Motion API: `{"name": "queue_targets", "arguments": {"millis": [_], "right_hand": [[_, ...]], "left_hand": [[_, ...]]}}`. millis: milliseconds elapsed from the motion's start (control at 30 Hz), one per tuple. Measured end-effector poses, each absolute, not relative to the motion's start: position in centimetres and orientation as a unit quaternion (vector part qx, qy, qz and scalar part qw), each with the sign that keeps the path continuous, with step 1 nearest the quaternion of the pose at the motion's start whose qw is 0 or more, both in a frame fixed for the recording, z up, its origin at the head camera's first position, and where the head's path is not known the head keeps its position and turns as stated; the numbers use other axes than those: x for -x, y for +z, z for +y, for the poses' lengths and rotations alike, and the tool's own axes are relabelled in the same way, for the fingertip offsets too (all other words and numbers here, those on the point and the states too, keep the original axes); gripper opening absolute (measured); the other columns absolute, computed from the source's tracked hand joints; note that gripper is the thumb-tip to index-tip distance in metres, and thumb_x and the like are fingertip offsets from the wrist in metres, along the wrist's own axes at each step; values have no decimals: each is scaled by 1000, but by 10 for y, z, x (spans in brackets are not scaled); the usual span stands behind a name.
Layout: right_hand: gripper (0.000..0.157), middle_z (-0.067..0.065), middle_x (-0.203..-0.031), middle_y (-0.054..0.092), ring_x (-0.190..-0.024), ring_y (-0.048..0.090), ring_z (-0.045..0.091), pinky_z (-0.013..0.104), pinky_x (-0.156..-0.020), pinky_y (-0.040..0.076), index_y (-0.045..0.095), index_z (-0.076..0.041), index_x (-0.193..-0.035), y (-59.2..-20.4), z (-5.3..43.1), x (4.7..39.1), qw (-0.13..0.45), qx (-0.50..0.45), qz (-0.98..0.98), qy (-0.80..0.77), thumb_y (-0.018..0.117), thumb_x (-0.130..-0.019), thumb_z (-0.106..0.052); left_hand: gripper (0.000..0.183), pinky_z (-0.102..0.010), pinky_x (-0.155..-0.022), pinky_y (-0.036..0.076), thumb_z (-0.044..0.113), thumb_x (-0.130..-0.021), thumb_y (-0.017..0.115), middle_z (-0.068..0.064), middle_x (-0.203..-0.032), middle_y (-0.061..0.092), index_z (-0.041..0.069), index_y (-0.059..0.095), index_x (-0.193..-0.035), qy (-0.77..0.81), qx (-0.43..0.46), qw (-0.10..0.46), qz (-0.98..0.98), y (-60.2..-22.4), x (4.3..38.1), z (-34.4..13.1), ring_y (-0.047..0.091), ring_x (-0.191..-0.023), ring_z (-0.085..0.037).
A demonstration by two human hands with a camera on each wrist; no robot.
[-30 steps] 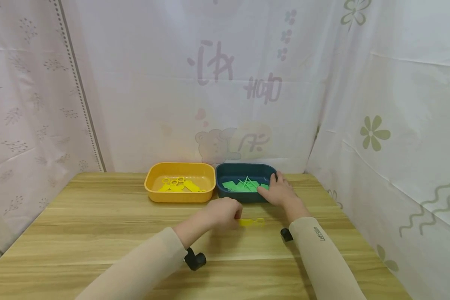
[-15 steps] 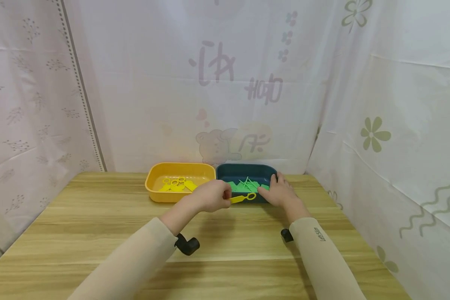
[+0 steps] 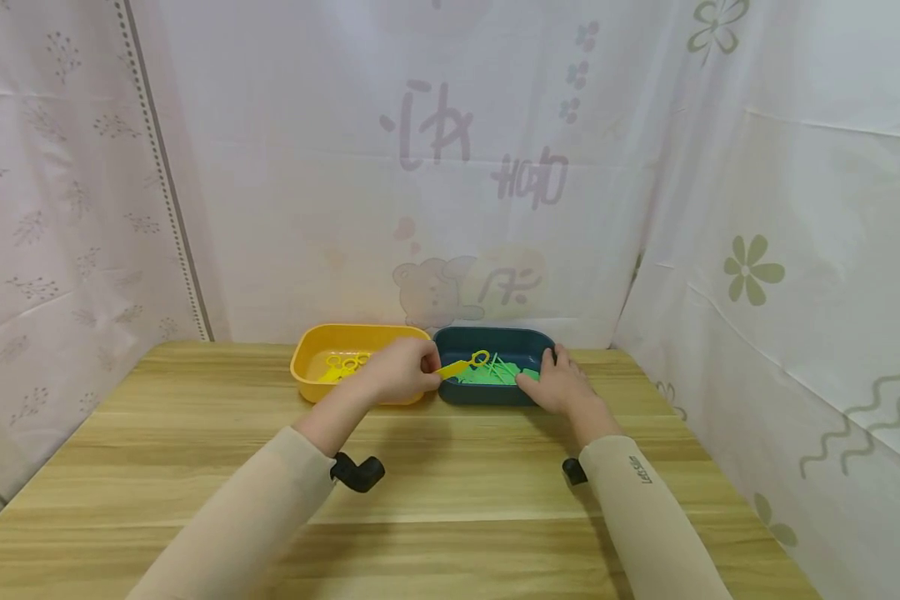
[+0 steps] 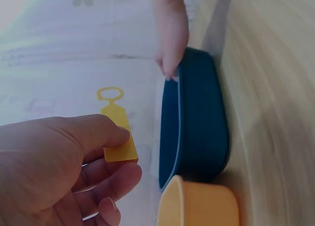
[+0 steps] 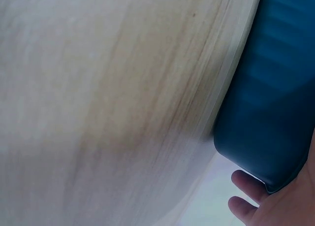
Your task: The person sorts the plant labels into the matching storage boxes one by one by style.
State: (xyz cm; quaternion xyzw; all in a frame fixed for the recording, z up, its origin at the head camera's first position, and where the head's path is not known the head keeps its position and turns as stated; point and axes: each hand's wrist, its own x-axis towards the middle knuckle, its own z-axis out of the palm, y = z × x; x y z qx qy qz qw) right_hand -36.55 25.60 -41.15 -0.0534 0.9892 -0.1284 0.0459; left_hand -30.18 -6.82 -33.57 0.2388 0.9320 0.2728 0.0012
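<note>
In the head view, my left hand (image 3: 399,369) is raised over the yellow bin's right end. It pinches a flat yellow plastic tag (image 3: 456,367) whose ring end points right, over the dark teal bin (image 3: 487,397). The left wrist view shows the thumb pressed on the yellow tag (image 4: 118,149), ring uppermost. My right hand (image 3: 566,390) holds the teal bin's right near corner, thumb over the rim and fingers spread along the end. Two of its fingertips (image 5: 242,181) show past the bin wall in the right wrist view. Green pieces (image 3: 487,373) lie inside the teal bin.
The yellow bin (image 3: 318,388) stands left of the teal one, against it, with several yellow tags (image 3: 335,372) inside, partly hidden by my left hand. Both stand near the far edge of the wooden table (image 3: 450,492). Patterned white curtains (image 3: 330,167) enclose the back and sides.
My left hand has lifted the yellow tag off the table and carried it up and left, toward the yellow bin. My right hand has stayed on the teal bin.
</note>
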Motion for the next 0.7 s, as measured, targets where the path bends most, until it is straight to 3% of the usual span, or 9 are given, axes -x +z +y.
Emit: {"name": "queue_targets", "arguments": {"millis": [467, 700], "right_hand": [[104, 34, -181, -8, -165, 8, 63, 72, -135, 13, 6, 12, -171, -412, 257, 368, 55, 47, 989, -131, 37, -106, -64], [101, 34, -181, -8, -165, 7, 62, 72, -134, 13, 6, 11, -171, -412, 257, 365, 57, 53, 989, -130, 37, -109, -62]], "left_hand": [[11, -27, -70, 51, 14, -104, 72, -11, -99, 69, 4, 68, -106, 358, -161, 0, 920, -323, 315, -112, 59, -78, -21], [14, -30, -72, 53, 16, -106, 71, -13, -105, 70, 3, 68, -109, 350, -120, -22, 929, -329, 324, -131, 62, -82, -23]]}}
